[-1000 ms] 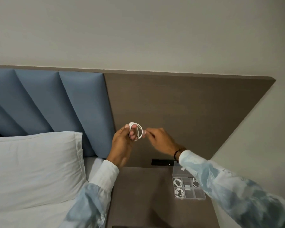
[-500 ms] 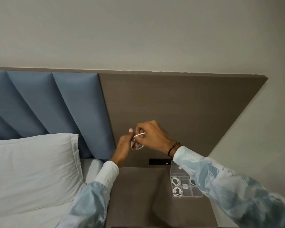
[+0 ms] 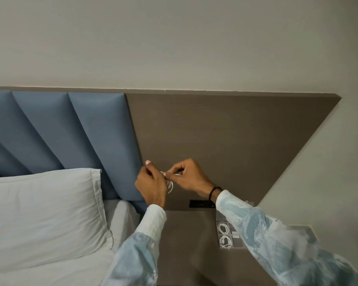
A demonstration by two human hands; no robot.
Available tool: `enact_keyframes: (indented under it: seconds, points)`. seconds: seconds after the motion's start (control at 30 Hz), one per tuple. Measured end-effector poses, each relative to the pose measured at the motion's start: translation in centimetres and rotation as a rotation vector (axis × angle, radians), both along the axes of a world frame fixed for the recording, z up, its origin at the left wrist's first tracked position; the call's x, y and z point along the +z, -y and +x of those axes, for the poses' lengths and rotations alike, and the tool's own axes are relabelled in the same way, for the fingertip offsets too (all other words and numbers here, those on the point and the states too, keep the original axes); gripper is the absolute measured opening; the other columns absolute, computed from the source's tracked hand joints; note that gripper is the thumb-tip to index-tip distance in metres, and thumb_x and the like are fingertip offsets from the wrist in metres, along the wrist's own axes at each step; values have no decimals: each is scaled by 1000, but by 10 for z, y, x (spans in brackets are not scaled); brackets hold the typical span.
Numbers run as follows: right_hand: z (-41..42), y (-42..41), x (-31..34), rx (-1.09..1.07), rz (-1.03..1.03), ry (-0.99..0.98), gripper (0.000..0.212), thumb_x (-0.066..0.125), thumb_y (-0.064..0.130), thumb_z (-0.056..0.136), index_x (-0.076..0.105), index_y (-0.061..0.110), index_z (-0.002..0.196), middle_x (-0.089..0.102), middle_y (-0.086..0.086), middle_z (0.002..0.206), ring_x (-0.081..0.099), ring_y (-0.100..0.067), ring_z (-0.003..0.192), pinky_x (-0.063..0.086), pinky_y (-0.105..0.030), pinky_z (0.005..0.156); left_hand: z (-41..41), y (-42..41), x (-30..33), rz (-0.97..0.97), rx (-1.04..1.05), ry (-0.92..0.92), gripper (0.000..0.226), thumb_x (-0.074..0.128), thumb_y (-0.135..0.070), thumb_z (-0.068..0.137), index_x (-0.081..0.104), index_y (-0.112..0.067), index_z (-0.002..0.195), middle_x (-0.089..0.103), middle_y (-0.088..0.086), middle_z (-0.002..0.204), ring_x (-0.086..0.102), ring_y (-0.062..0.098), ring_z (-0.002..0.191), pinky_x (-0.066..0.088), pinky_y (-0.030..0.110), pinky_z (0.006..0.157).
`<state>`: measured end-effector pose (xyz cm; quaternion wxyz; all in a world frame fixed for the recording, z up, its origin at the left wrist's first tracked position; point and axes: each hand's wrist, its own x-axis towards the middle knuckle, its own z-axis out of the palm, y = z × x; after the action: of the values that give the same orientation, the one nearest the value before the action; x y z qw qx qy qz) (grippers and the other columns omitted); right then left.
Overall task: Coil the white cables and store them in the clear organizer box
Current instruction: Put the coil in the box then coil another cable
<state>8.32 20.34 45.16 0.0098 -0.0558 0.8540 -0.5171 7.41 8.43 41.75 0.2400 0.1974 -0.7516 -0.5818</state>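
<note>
A small coil of white cable [image 3: 170, 185] hangs in the air between my two hands, in front of the brown headboard panel. My left hand [image 3: 151, 186] pinches the coil from the left. My right hand [image 3: 189, 177] pinches the cable's loose end at the top of the coil. Below, on the brown bedside table, the clear organizer box [image 3: 222, 219] lies open, its right side hidden by my right sleeve. Two of its left compartments each hold a coiled white cable [image 3: 223, 228].
The bedside table [image 3: 186, 244] sits beside a bed with a white pillow [image 3: 43, 213] on the left. Blue padded headboard panels [image 3: 95, 141] and a black socket plate [image 3: 201, 203] stand behind. A pale wall closes the right side.
My right hand came in from the right and closed on the cable at the coil. The coil now hangs lower, mostly covered by both hands. The view shifted slightly.
</note>
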Motion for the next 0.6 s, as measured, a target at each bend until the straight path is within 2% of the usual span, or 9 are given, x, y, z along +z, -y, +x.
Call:
enact_keyframes:
  seconds: [0.07, 0.13, 0.2, 0.3, 0.4, 0.47, 0.6]
  points:
    - [2, -1, -4, -10, -19, 9, 20, 81, 34, 81, 81, 14, 79, 79, 6, 77, 68, 2, 69, 55, -18, 70, -3, 3, -5, -7, -15, 27, 48, 43, -34, 103, 49, -5, 65, 54, -3, 56, 51, 13, 54, 27, 26, 50]
    - [2, -2, -9, -30, -53, 37, 22, 82, 36, 80, 81, 14, 81, 80, 1, 81, 74, -9, 78, 58, -29, 76, -4, 8, -10, -22, -112, 9, 50, 44, -38, 104, 43, -4, 67, 51, -2, 55, 45, 9, 51, 30, 22, 49]
    - [1, -3, -12, -69, -79, 26, 23, 82, 36, 81, 80, 12, 82, 80, -6, 83, 73, -18, 78, 58, -36, 76, -2, 12, -11, 35, -244, -16, 50, 49, -40, 103, 40, -6, 68, 50, -1, 56, 43, 9, 50, 38, 23, 51]
    - [-3, -6, -16, -180, -158, 1, 25, 78, 32, 86, 78, 7, 83, 78, -14, 85, 64, -12, 69, 51, -31, 69, 0, 17, -17, 177, -478, -67, 30, 60, -30, 101, 53, -13, 77, 65, -4, 60, 61, 7, 56, 51, 21, 58]
    - [-6, -14, -22, -226, -170, -2, 27, 74, 31, 90, 77, 5, 85, 76, -17, 85, 62, -10, 70, 50, -30, 68, 5, 21, -25, 252, -658, -110, 7, 66, -21, 97, 69, -16, 92, 78, 0, 79, 72, 14, 75, 57, 24, 73]
    - [-7, -18, -27, -227, -134, -6, 27, 73, 32, 91, 76, 6, 85, 76, -17, 83, 61, -11, 68, 50, -31, 67, 6, 26, -30, 253, -701, -127, 6, 71, -20, 94, 75, -19, 98, 80, 4, 91, 76, 18, 85, 59, 26, 80]
    - [-5, -22, -36, -255, -101, -58, 26, 79, 35, 85, 77, 11, 75, 75, -6, 71, 59, -5, 60, 48, -23, 59, 5, 34, -35, 156, -735, -54, 14, 77, -19, 89, 82, -29, 97, 82, 1, 89, 78, 18, 86, 61, 33, 85]
